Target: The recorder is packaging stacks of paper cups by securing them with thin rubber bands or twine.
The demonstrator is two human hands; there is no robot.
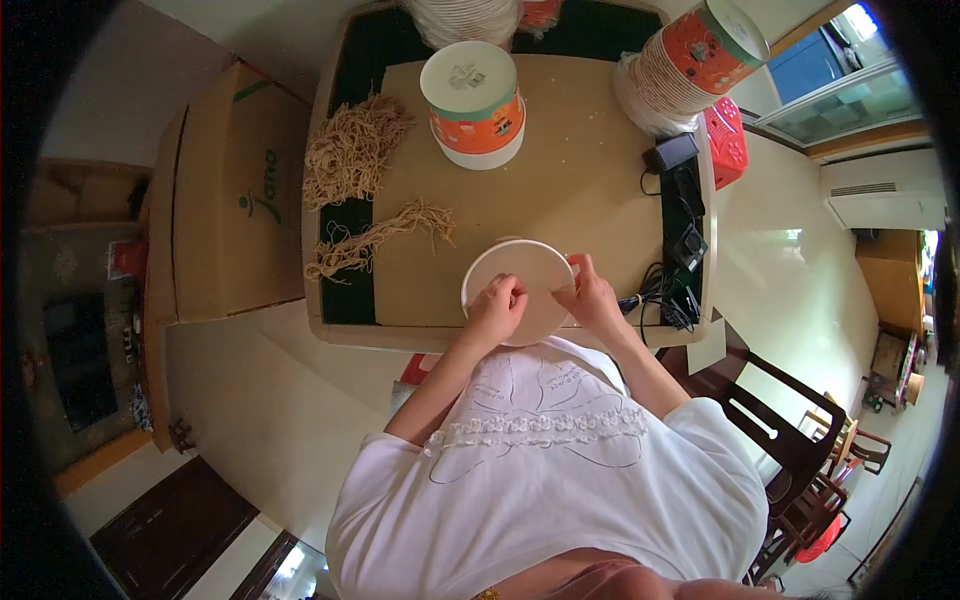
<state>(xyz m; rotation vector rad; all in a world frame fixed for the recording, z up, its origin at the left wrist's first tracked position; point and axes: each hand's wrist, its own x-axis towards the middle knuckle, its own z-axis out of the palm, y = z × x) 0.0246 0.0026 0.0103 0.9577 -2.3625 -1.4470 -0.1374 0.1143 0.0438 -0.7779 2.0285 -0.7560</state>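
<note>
A white-lined round paper bucket [545, 262] is tipped with its open mouth up toward me at the table's front edge, against my shirt. My left hand [497, 308] reaches over its mouth with the fingers curled closed; whatever they may hold is too small to make out. At the right rim, my right hand [592, 300] grips the bucket, thumb toward the inside and forefinger along the outer edge. Beyond them stands an upside-down orange and white paper bucket [478, 135]. Left of it lie a tangled heap of tan twine [350, 155] and a loose bunch of cut twine lengths [385, 238].
Stacked paper buckets stand at the back [465, 20] and the far right [675, 75]. Black adapters [670, 152] and coiled cables [660, 300] line the table's right side. A big cardboard box [230, 200] is at the left, a dark wooden chair [780, 410] at the right.
</note>
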